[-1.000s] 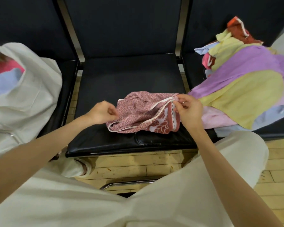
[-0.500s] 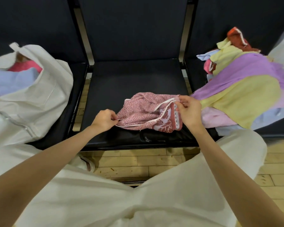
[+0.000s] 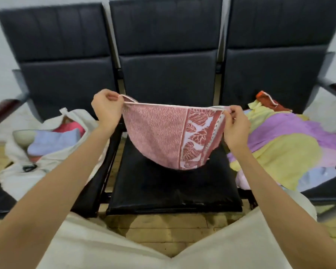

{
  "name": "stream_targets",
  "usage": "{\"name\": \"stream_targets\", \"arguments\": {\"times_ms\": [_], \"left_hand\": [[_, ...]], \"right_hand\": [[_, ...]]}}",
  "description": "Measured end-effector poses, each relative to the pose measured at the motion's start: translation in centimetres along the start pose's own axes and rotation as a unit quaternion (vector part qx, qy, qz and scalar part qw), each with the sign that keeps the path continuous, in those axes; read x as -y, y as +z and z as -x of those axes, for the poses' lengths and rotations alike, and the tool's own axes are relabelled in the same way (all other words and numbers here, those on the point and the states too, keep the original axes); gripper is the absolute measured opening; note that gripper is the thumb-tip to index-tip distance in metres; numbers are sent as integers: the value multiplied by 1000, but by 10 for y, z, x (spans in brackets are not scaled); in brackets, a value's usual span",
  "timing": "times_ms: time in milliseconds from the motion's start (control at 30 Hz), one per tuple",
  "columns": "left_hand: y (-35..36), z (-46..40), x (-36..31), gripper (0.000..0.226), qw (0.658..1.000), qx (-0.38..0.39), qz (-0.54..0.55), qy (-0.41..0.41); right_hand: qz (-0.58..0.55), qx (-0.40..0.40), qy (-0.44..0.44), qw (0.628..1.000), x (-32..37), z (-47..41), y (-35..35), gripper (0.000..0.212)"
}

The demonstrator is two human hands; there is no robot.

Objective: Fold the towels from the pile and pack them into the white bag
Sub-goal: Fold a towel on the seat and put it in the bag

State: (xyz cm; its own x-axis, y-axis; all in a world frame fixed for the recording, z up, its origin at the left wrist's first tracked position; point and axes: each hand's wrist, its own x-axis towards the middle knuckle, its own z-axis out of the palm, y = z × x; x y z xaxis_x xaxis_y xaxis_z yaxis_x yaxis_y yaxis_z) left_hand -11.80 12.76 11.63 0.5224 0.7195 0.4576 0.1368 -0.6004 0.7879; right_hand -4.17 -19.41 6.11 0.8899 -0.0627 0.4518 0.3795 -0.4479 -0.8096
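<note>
A pink towel (image 3: pixel 159 133) with a red leaf border hangs in the air over the middle seat, stretched between both hands. My left hand (image 3: pixel 106 108) pinches its upper left corner. My right hand (image 3: pixel 235 123) pinches the upper right corner by the patterned border. The towel sags in a curve, its lowest part just above the seat. The white bag (image 3: pixel 27 166) lies open on the left seat with folded blue and pink towels inside. The pile of towels (image 3: pixel 283 144), purple, yellow, pink and blue, covers the right seat.
Three joined black chairs (image 3: pixel 169 187) stand against a pale wall, with dark armrests at both ends. Wooden floor runs under them. My legs in light trousers (image 3: pixel 105 247) fill the bottom of the view, close to the middle seat's front edge.
Both hands lifted the pink towel off the middle seat and pulled it apart, so it now hangs spread between them. The view tilted upward.
</note>
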Motion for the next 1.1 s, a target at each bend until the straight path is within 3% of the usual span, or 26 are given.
{"name": "stream_targets", "arguments": {"times_ms": [133, 267, 333, 667, 800, 900, 1000, 1100], "left_hand": [[-19, -10, -16, 2, 999, 14, -25, 41], [-45, -31, -27, 13, 995, -95, 35, -10], [-52, -36, -28, 12, 996, -86, 21, -27], [-68, -46, -13, 8, 992, -121, 11, -16], [-57, -54, -8, 19, 997, -79, -17, 11], [-38, -68, 3, 17, 1000, -20, -16, -14], [-15, -87, 13, 14, 997, 33, 26, -58], [7, -103, 8, 14, 991, 60, 82, -84]], "right_hand": [[10, 67, -13, 998, 24, -26, 9, 17], [-1, 91, -23, 996, 38, -44, 18, 14], [23, 107, -42, 993, 47, -45, 21, 19], [-11, 80, -59, 995, 60, -32, 28, 19], [-14, 55, -20, 998, 57, -39, 40, 16], [-48, 66, 44, 996, 51, -51, 53, 15], [-103, 88, 130, 982, 44, -69, 64, 14], [-173, 88, 155, 969, 41, -95, 70, 13]]}}
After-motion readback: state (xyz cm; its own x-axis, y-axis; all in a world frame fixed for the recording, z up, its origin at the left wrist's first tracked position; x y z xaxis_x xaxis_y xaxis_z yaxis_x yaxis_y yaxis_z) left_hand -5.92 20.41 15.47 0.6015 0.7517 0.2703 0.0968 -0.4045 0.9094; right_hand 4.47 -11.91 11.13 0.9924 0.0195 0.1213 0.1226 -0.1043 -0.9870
